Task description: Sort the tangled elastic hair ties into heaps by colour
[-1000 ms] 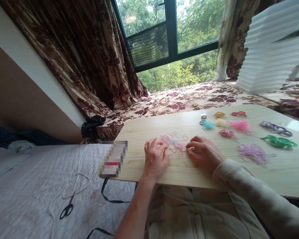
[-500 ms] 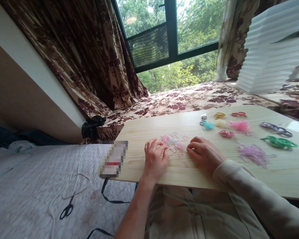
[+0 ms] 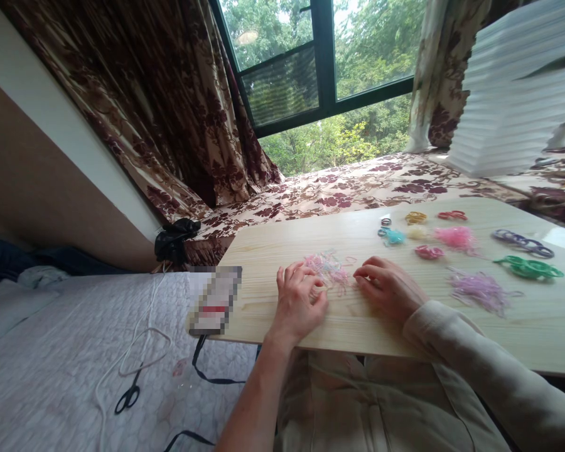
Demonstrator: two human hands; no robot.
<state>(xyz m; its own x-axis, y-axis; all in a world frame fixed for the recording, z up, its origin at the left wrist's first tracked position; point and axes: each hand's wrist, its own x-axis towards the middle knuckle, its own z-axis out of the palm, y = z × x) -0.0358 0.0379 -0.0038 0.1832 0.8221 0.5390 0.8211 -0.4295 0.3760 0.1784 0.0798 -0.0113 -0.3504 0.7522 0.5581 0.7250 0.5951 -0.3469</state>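
Note:
A loose pile of mixed pastel rubber bands [image 3: 327, 267], mostly pink with some pale blue, lies on the light wooden table [image 3: 258, 251] between my hands. My left hand [image 3: 300, 302] rests at the pile's near left edge, fingers bent and apart, its fingertips touching or close to the bands. To the right of the pile is my right hand [image 3: 390, 285], with its fingers curled and drawn together towards the thumb. Whatever its fingertips hold, if anything, is too small to make out.
Sorted bands lie to the right: a lilac heap [image 3: 480, 290], a bright pink heap [image 3: 454, 238], a turquoise heap [image 3: 394, 236], green loops [image 3: 532, 268] and dark purple loops [image 3: 522, 243]. A blurred-out flat object [image 3: 216, 301] sits at the table's left edge. Scissors [image 3: 128, 398] lie on the bed.
My left hand has shifted slightly right, its thumb moving out to the right and nearer the pile. My right hand has hardly moved.

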